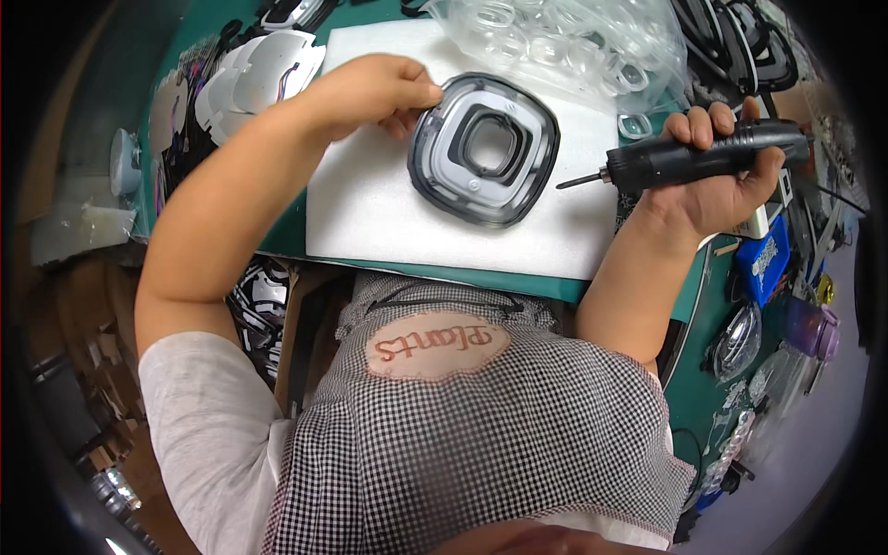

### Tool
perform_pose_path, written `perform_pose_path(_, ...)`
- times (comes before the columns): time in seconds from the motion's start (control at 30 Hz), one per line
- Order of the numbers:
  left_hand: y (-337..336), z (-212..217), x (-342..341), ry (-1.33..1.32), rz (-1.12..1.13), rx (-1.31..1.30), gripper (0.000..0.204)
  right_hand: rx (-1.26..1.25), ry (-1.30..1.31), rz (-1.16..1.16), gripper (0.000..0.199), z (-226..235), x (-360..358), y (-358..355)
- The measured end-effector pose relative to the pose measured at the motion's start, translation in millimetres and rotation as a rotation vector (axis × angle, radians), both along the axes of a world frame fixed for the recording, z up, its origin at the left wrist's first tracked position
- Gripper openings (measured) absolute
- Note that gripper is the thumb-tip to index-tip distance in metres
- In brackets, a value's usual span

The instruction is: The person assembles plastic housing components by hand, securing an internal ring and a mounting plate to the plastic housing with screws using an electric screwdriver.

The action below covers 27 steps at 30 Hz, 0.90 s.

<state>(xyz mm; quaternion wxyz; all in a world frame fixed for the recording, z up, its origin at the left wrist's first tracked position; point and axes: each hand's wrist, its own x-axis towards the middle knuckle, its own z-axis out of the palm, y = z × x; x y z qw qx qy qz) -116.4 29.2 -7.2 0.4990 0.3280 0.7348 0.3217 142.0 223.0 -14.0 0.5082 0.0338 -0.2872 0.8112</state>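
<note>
seen from the head camera, a person in a checked apron works at a green table [703,287], where a white foam sheet [370,203] lies along the near edge. the left hand [375,92] pinches the upper left rim of a rounded square frame [484,148], grey and black, lying flat near the sheet's far right corner. the right hand [717,171] is closed around a black electric screwdriver [703,155], its bit pointing left, just clear of the frame. clear plastic trays [564,46] sit at the far edge, white shells [264,69] toward the far left corner.
</note>
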Motion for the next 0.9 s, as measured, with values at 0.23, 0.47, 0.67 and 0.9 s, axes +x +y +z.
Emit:
perform_pose_path(0.23,-64,-14,66,-0.324,0.524,-0.004,0.023,-0.039,0.011,0.017,0.046,4,7,-1)
perform_pose_path(0.47,-90,15,112,-0.121,-0.134,-0.075,0.020,-0.044,0.000,0.027,0.048,0,5,4)
perform_pose_path(0.67,-56,-17,92,0.939,-0.326,0.621,0.041,-0.038,0.006,0.014,0.047,1,4,3)
perform_pose_path(0.9,-38,8,83,0.930,-0.461,0.479,0.042,-0.021,-0.016,-0.039,0.046,2,5,-2)
